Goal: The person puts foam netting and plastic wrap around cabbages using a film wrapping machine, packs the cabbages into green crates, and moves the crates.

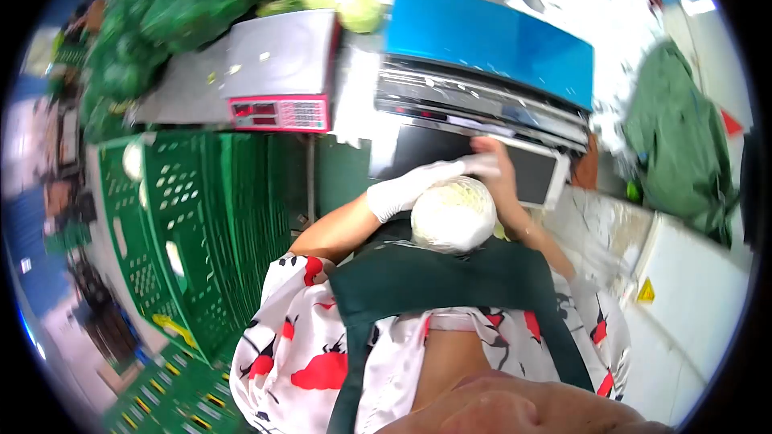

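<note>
A round, pale head of cabbage (pixel 454 215), with a shiny layer like clear film over it, is close against my dark green apron (pixel 450 277). My left hand (pixel 422 186), in a white glove, stretches flat along the cabbage's far left side, fingers pointing right. Bare and blurred, my right hand (pixel 500 170) is at the far right side of the cabbage, where the gloved fingertips meet or overlap it. Whether either palm presses on the cabbage is hidden. Just beyond the hands lies a flat dark plate with a pale frame (pixel 547 181), part of the blue-topped machine (pixel 490 42).
A scale (pixel 281 56) with a red display panel stands on the metal counter at the left. Green net sacks (pixel 197 0) and a loose cabbage (pixel 359 10) lie behind it. Green crates (pixel 189 233) are stacked left. A green jacket (pixel 675 141) hangs right, above a white cabinet (pixel 667 305).
</note>
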`<state>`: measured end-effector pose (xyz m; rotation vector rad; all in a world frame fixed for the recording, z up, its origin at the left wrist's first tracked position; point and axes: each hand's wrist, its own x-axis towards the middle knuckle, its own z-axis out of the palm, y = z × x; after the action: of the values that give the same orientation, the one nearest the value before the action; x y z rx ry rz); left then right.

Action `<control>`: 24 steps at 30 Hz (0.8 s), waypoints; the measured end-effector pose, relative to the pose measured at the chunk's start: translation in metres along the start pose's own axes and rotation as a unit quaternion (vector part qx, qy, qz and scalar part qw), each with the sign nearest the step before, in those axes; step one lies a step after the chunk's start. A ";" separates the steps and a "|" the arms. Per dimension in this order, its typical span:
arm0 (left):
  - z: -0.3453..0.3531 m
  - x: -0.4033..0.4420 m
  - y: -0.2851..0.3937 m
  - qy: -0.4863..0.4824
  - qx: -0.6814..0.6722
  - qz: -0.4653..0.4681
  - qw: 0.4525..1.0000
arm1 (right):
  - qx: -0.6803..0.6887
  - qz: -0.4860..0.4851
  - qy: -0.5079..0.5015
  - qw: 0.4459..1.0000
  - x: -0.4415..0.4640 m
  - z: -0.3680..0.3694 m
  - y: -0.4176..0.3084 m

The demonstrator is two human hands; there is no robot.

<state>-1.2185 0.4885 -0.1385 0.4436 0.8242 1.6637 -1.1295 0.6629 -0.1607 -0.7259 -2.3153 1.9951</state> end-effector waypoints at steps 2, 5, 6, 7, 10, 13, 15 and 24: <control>-0.006 -0.029 0.004 -0.021 -0.182 -0.019 0.983 | -0.117 -0.107 0.049 0.986 0.006 -0.008 0.013; -0.036 -0.063 -0.017 0.251 -0.342 0.003 0.906 | 0.041 -0.100 0.014 0.994 0.029 -0.019 0.016; -0.041 -0.089 -0.003 0.299 -0.125 0.132 0.937 | 0.095 -0.083 0.005 0.992 0.040 -0.020 0.015; -0.046 -0.114 0.012 0.389 0.097 0.232 0.886 | 0.105 -0.064 -0.008 0.992 0.049 -0.020 0.007; -0.046 -0.219 0.099 0.577 0.316 0.230 0.717 | 0.107 -0.053 -0.036 0.992 0.064 -0.020 -0.018; -0.053 -0.323 0.157 0.473 -0.101 0.554 0.677 | 0.073 -0.066 -0.050 0.994 0.080 -0.018 -0.029; -0.051 -0.381 0.189 0.586 0.040 0.564 0.580 | 0.074 -0.051 -0.050 0.995 0.094 -0.018 -0.030; -0.113 -0.449 0.216 0.907 0.320 0.235 0.143 | -0.053 -0.142 -0.001 0.989 0.225 -0.031 -0.101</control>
<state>-1.3271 0.0093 0.0014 -1.6237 3.5141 1.3777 -1.3561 0.7602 -0.1257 -0.3706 -2.3813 1.7645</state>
